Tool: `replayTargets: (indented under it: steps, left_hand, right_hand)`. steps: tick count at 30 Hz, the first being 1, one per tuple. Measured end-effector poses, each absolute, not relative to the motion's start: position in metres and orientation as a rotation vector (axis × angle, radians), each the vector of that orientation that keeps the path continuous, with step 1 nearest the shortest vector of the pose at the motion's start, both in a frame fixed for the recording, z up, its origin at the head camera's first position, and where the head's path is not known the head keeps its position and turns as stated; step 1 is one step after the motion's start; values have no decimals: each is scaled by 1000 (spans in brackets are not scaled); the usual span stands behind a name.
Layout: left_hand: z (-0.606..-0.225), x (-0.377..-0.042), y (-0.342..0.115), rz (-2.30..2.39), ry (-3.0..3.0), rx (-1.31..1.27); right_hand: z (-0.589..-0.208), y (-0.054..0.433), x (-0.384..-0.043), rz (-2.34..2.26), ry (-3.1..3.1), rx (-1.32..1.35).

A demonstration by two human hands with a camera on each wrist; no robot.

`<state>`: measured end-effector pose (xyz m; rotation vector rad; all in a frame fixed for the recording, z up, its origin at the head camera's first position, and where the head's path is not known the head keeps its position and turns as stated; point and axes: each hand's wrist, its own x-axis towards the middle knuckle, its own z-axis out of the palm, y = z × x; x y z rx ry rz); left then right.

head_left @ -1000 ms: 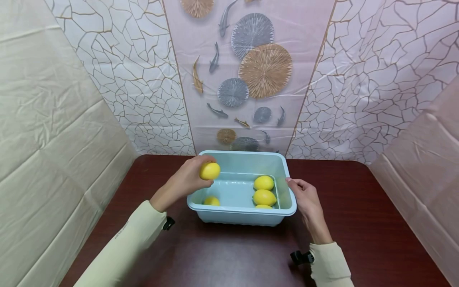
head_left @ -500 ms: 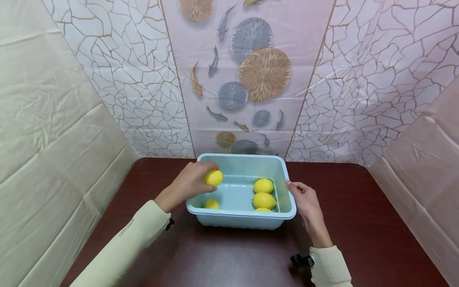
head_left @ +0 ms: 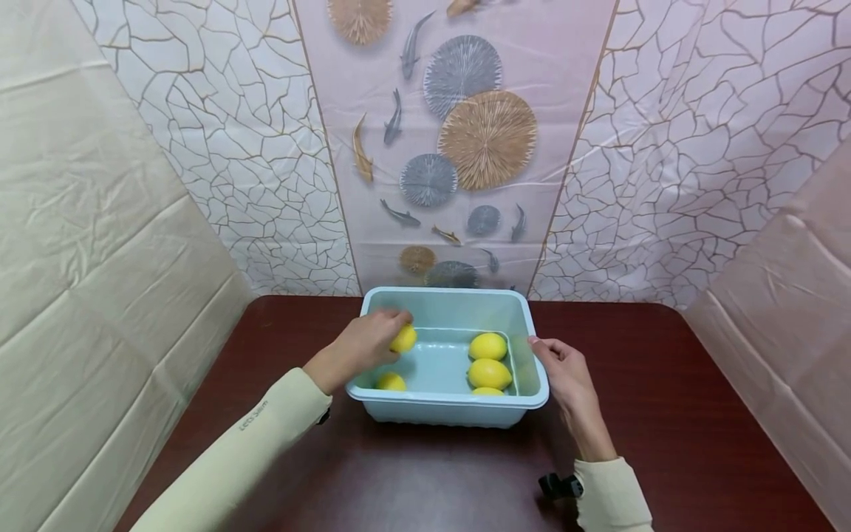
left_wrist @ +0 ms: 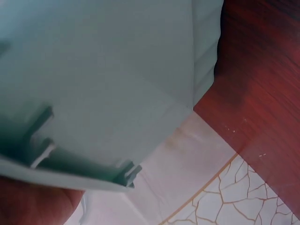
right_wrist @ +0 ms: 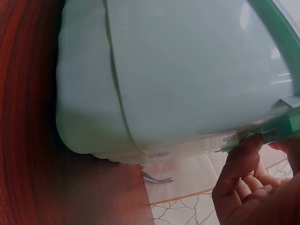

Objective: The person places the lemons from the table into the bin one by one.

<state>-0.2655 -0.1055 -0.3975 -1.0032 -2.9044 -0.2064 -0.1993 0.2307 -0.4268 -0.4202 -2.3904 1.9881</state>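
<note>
Held lemon (head_left: 404, 339), part-hidden by L hand (head_left: 366, 341) gripping it, is over LH end of blue basin (head_left: 445, 411); can't tell if it touches anything below. 4 other lemons (head_left: 489, 374) in basin, i.e. 5 total: 1 front L, 3 along R side, front ones part-cut by rim. R hand (head_left: 566, 369) pinches R rim. L sleeve (head_left: 233, 443) lettering too small to read reliably. Basin's on tabletop (head_left: 425, 480).

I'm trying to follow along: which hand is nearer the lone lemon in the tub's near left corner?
The left hand, which holds another lemon over the tub, just beyond the lone lemon. The right hand grips the tub's right side, farther away.
</note>
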Motion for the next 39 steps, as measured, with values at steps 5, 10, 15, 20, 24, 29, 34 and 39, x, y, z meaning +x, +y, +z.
replayTargets:
  steps: [5, 10, 15, 20, 24, 29, 34, 39]
  left_hand:
    - [-402, -266, -99, 15, -2985, -1025]
    - [-402, -265, -96, 146, -2992, -1041]
    - [-405, -268, -95, 198, -3021, -1030]
    - [-404, -273, -93, 225, -3084, -1050]
    - [-402, -276, -90, 233, -3168, -1078]
    - [-396, -277, -87, 201, -3291, -1099]
    - [-393, -278, -86, 132, -3377, -1132]
    - [-393, -281, -85, 81, -3412, -1159]
  right_hand:
    - [-426, 230, -199, 1998, -2377, -418]
    - [-426, 229, -199, 2003, -2374, -424]
    - [-425, 228, -199, 1993, -2390, -434]
    - [-425, 228, -199, 1989, -2384, -425]
    - [-426, 228, -199, 1982, -2389, -433]
    - [-426, 228, -199, 1981, -2400, -438]
    - [-426, 229, -199, 1971, -2415, -428]
    - [-427, 230, -200, 1957, -2434, -428]
